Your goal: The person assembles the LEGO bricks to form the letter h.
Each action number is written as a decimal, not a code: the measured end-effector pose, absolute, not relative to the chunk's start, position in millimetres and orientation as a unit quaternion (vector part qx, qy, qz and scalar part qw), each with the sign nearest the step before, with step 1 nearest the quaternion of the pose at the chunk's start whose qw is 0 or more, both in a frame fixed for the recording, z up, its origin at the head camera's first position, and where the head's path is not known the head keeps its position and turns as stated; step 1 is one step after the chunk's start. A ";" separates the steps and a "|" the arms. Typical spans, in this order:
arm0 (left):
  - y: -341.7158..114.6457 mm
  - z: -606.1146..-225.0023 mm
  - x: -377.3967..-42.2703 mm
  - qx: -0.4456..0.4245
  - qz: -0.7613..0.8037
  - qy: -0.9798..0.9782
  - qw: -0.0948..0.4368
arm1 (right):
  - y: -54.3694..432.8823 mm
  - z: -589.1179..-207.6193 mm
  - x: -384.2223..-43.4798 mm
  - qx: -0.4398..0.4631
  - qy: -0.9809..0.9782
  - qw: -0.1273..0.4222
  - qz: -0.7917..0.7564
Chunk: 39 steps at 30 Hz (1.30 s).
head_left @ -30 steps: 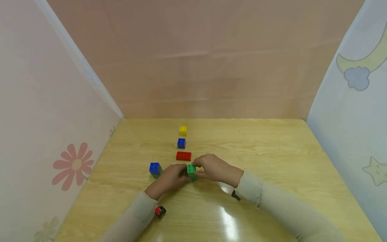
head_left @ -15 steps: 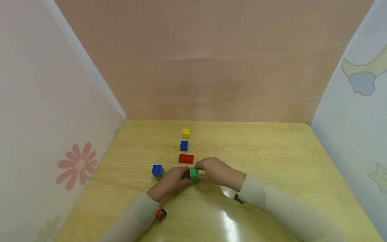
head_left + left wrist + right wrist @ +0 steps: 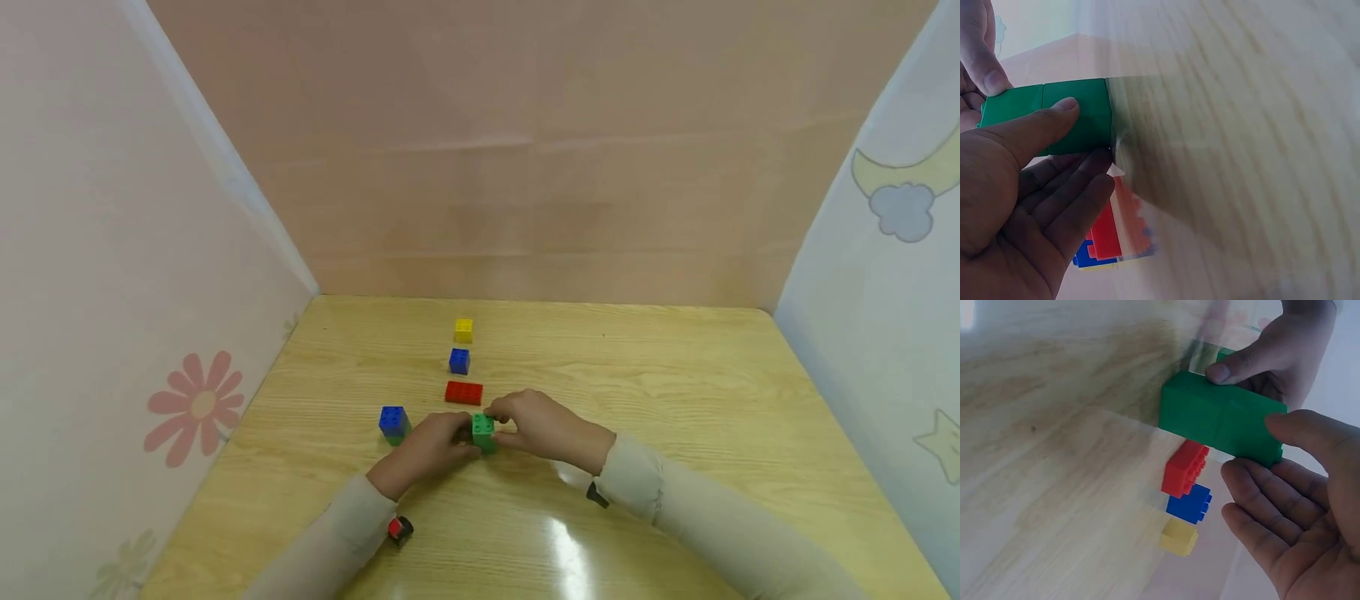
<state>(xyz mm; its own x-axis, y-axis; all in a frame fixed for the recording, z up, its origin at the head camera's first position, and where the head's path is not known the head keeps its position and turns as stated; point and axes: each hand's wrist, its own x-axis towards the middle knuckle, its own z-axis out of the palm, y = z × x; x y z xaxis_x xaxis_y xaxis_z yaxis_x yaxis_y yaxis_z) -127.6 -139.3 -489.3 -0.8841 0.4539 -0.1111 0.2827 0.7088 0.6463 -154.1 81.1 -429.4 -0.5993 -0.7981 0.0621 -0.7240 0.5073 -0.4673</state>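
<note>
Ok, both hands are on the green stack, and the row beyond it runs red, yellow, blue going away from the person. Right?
The order's off: beyond the green stack, the head view shows the red brick, the blue brick, then the yellow brick farthest.

Adds up to two hands (image 3: 426,450) (image 3: 551,429), two pale sleeves (image 3: 330,542) (image 3: 697,508), three visible green bricks (image 3: 1013,105) (image 3: 1094,119) (image 3: 398,439), two blue bricks (image 3: 393,419) (image 3: 460,361), one red brick (image 3: 464,392), one yellow brick (image 3: 463,331), one wooden table (image 3: 660,400), one printed red flower (image 3: 202,406), one printed moon (image 3: 873,172), one printed cloud (image 3: 902,212) and one printed star (image 3: 941,446).
</note>
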 end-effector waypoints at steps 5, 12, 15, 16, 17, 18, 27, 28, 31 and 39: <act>-137.2 -489.4 -130.3 0.203 0.317 0.918 0.123 | 82.9 -433.4 -152.5 -0.438 0.867 0.059 -0.232; -134.3 -483.1 -131.7 0.195 0.311 0.921 0.127 | 85.9 -437.7 -149.1 -0.411 0.876 0.050 -0.246; -134.3 -480.0 -131.4 0.198 0.316 0.918 0.132 | 86.6 -439.6 -148.1 -0.410 0.877 0.047 -0.246; -134.6 -479.2 -131.3 0.198 0.317 0.918 0.133 | 86.9 -439.9 -147.7 -0.411 0.877 0.046 -0.246; -135.2 -478.3 -131.5 0.198 0.317 0.918 0.133 | 87.1 -440.4 -147.6 -0.413 0.876 0.046 -0.245; -135.7 -477.2 -131.6 0.199 0.319 0.917 0.133 | 87.2 -440.9 -147.6 -0.416 0.875 0.045 -0.244; -141.4 -456.4 -128.5 0.166 0.340 0.915 0.140 | 90.7 -438.7 -146.3 -0.409 0.880 0.032 -0.237; -142.1 -453.9 -127.2 0.162 0.343 0.915 0.142 | 90.9 -437.7 -146.1 -0.405 0.882 0.029 -0.239; -144.9 -447.0 -123.2 0.155 0.350 0.913 0.140 | 91.2 -434.8 -145.4 -0.388 0.890 0.023 -0.240; -161.7 -421.3 -115.6 0.168 0.367 0.910 0.094 | 92.6 -432.5 -146.2 -0.361 0.897 0.020 -0.254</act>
